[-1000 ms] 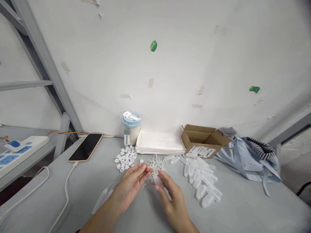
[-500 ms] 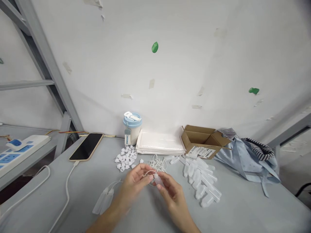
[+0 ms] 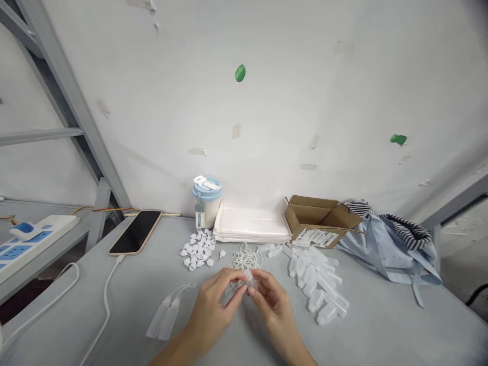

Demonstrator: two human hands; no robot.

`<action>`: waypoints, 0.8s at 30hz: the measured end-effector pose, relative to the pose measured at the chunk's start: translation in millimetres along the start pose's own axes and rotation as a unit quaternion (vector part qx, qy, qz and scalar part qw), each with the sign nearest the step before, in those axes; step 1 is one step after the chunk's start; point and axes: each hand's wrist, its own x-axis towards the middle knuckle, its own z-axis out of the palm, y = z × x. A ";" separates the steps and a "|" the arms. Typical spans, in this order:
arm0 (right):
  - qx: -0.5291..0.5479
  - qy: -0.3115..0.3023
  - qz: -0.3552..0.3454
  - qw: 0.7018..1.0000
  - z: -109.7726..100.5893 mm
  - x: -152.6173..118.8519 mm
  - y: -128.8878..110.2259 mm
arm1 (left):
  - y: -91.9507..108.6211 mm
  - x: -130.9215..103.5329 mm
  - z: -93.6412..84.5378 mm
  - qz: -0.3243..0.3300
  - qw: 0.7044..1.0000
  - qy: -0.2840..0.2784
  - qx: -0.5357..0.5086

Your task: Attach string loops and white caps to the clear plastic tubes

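Observation:
My right hand holds a small translucent bottle between thumb and fingers. At the bottle's neck, the thumb and fingers of my left hand pinch a white strap, mostly hidden by the fingers. Just behind the hands lies a tangle of white straps. A heap of translucent bottles is to the right. White pointed caps are piled to the left of the straps. Two bottles with straps on their necks lie side by side left of my left hand.
A phone with a white cable lies at the left, near a power strip. Along the wall stand a lidded cup, a stack of white packets, an open cardboard box and a light-blue bag.
My left hand has moved right and closed in at the bottle's neck. The strap loop that stood out between my hands is now mostly hidden. The view has shifted slightly.

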 end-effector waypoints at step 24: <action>0.354 -0.120 0.229 0.899 -8.6 12.7 21.6 | 2.4 -1.7 11.1 0.197 0.977 -0.047 0.072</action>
